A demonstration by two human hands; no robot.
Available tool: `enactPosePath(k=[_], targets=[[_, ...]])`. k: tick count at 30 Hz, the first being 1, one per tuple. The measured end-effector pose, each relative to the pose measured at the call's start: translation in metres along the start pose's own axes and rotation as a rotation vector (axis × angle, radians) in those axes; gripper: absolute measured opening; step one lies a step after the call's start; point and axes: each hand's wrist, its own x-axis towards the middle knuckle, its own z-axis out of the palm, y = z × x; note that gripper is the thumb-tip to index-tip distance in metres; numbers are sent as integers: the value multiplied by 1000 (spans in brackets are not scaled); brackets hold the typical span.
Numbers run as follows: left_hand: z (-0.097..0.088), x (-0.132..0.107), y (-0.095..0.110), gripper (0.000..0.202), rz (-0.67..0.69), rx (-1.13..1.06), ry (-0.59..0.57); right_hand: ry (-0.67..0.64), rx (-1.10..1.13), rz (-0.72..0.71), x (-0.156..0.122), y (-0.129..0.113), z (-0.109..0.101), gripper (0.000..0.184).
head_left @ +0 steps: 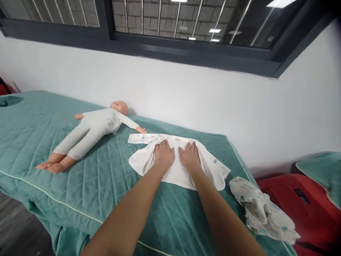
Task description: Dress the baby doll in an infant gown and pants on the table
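a green quilted cover (pixel 106 188) below a barred window (pixel 149 17) bears a shirt (pixel 175 173).

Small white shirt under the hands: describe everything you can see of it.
The small white shirt looks like soft cloth, with teal prints on its sleeves and a small motif near the neckline. It lies spread open on the green quilted cover, one sleeve beside the doll's hand. The left hand and right hand rest on it.

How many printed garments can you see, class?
2: an outspread top under the left hand and right hand, and a crumpled garment on the right edge of the green cover. Folds could hide another.
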Motion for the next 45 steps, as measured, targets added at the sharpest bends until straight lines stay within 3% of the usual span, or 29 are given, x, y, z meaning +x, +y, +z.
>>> enactPosePath(k=[4, 8, 12, 21, 28, 41, 45], targets=[[4, -12, 0, 67, 19, 46, 11, 25, -7, -28, -12, 1, -2, 73], [6, -19, -2, 67, 46, 60, 31, 93, -72, -199, -23, 2, -5, 65], [5, -23, -2, 67, 49, 58, 35, 26, -87, -300, -27, 3, -7, 58], [2, -25, -3, 66, 46, 53, 50, 20, -88, -285, -8, -1, -7, 61], [-1, -27, -1, 66, -2, 1, 113, 13, -76, -170, 14, -10, 2, 69], [-5, -20, 0, 66, -53, -57, 148, 105, 7, -119, 8, -10, 2, 76], [-4, -9, -2, 60, 41, -53, 97, 94, -11, -128, 8, -7, 5, 74]])
